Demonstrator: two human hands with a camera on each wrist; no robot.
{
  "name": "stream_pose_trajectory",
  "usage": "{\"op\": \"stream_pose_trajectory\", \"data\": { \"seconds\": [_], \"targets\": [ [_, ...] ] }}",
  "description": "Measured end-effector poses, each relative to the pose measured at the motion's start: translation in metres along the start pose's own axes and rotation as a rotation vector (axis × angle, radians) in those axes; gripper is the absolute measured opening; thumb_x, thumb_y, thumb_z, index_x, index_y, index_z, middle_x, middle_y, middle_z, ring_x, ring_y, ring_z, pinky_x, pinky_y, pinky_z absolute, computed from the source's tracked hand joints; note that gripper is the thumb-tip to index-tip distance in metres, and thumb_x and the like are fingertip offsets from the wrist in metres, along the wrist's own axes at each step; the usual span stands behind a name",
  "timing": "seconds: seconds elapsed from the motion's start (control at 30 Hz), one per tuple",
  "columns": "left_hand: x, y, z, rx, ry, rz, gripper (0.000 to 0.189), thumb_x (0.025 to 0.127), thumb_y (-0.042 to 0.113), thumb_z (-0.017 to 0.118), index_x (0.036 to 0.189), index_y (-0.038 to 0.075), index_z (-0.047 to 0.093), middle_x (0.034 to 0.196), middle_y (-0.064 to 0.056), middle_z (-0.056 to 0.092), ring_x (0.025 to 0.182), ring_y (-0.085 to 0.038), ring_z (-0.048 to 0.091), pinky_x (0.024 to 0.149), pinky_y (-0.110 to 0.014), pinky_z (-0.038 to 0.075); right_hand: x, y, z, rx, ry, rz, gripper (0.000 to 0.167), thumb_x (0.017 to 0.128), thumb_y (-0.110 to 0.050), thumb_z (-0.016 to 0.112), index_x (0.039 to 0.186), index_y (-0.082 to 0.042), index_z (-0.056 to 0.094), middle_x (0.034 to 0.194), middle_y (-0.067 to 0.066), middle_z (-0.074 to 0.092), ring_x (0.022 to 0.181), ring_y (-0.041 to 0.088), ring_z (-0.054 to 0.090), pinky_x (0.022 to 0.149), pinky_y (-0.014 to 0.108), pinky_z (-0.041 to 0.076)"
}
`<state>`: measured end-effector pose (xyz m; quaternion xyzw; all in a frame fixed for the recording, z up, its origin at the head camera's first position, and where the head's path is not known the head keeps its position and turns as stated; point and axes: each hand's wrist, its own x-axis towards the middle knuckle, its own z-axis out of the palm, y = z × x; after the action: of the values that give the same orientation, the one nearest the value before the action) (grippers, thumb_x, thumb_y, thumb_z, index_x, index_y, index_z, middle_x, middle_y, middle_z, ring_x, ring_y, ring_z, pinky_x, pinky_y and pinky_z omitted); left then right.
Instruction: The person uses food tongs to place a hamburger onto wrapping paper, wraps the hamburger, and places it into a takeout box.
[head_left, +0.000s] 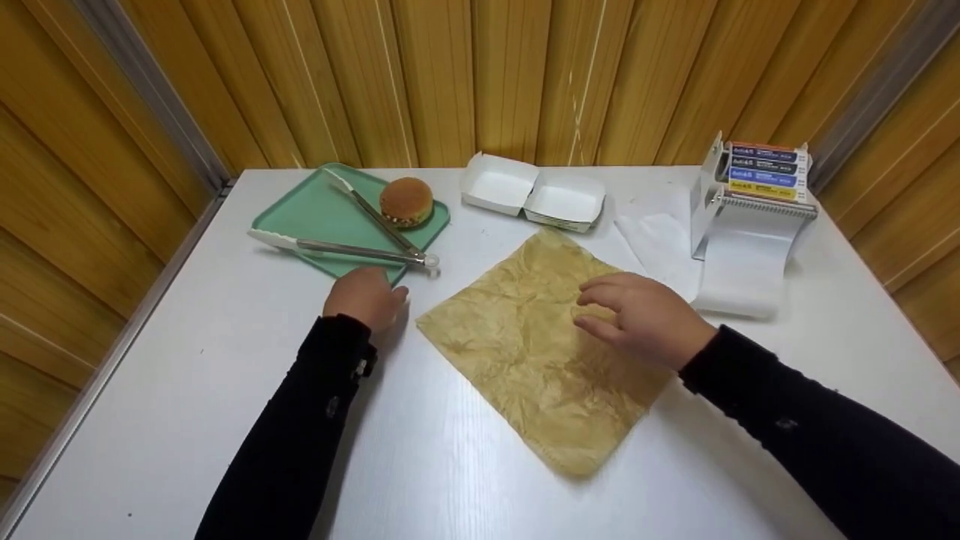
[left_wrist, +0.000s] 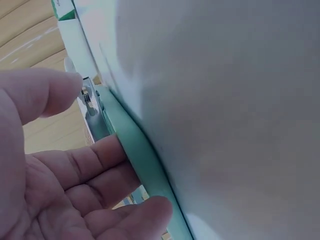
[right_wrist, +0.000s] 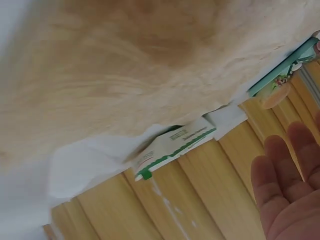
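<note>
My left hand [head_left: 366, 298] is at the near edge of a green tray [head_left: 289, 206]. In the left wrist view its fingers [left_wrist: 107, 155] meet the tray's outer rim [left_wrist: 142, 155], while the thumb stands apart from them. On the tray lie a hamburger [head_left: 406, 201] and metal tongs [head_left: 352, 250] with white tips, spread in a V. Over the right half of a creased brown paper sheet [head_left: 517, 322] hovers my right hand [head_left: 637, 315], fingers loosely bent and holding nothing. The right wrist view shows its fingers [right_wrist: 282, 165] spread above the tabletop.
Behind the paper sits an unfolded white burger box [head_left: 566, 201]. At the back right, a flip-over spiral pad on a stand [head_left: 750, 217] has boxes with coloured labels [head_left: 766, 169] on top. White sheets [head_left: 660, 244] lie beside it. Wood-look panels [head_left: 510, 82] enclose the white table [head_left: 420, 465].
</note>
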<state>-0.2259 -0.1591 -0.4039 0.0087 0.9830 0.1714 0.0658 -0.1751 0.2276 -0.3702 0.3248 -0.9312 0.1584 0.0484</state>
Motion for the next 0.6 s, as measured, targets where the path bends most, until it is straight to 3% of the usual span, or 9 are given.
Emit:
{"op": "stream_pose_trajectory", "data": {
  "seconds": [0.2, 0.4, 0.6],
  "targets": [
    [-0.011, -0.002, 0.005, -0.036, 0.021, 0.028, 0.041, 0.105, 0.041, 0.059, 0.077, 0.011, 0.057, 0.076, -0.006, 0.056, 0.073, -0.026, 0.056, 0.075, -0.045, 0.049, 0.066, -0.036, 0.012, 0.054, -0.022, 0.003, 0.041, 0.101, -0.037, 0.071, 0.125, -0.003, 0.071, 0.126, 0.015, 0.073, 0.125, 0.033, 0.066, 0.109, 0.05, 0.052],
    [-0.02, -0.002, 0.005, -0.034, 0.043, 0.07, 0.044, 0.103, 0.043, 0.061, 0.072, 0.012, 0.055, 0.074, -0.006, 0.057, 0.072, -0.025, 0.056, 0.073, -0.044, 0.049, 0.121, -0.064, 0.029, 0.104, -0.091, 0.072, 0.05, 0.102, -0.039, 0.069, 0.135, -0.002, 0.066, 0.135, 0.016, 0.068, 0.131, 0.032, 0.062, 0.114, 0.047, 0.048],
    [-0.02, 0.0, 0.01, -0.041, 0.05, 0.071, 0.04, 0.102, 0.041, 0.064, 0.076, 0.011, 0.061, 0.077, -0.007, 0.062, 0.072, -0.026, 0.059, 0.072, -0.045, 0.051, 0.154, -0.072, 0.052, 0.152, -0.103, 0.143, 0.052, 0.102, -0.04, 0.069, 0.139, -0.004, 0.064, 0.139, 0.015, 0.065, 0.132, 0.029, 0.061, 0.114, 0.043, 0.048]
  ]
}}
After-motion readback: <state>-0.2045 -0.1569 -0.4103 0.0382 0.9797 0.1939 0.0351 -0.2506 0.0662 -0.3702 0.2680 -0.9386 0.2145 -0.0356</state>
